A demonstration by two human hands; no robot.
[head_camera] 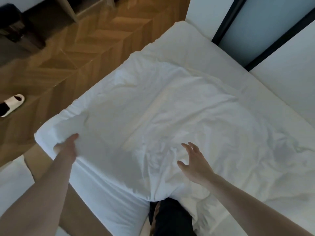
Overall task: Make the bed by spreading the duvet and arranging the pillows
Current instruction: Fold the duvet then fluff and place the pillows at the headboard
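A white, wrinkled duvet (170,108) lies spread over most of the bed, with its near edge bunched up in front of me. The bare white sheet of the mattress (192,40) shows at the far end and along the right side. My left hand (65,147) is at the duvet's near left corner, thumb on top and fingers around the edge, slightly blurred. My right hand (194,162) hovers just above the creased middle of the near edge, fingers spread and holding nothing. No pillow is in view.
A herringbone wooden floor (76,48) runs along the bed's left side, with a white slipper (12,103) on it. Dark furniture (15,28) stands at the far left. A dark-framed panel (255,31) borders the bed's right side. My dark-clothed knee (170,217) rests on the mattress.
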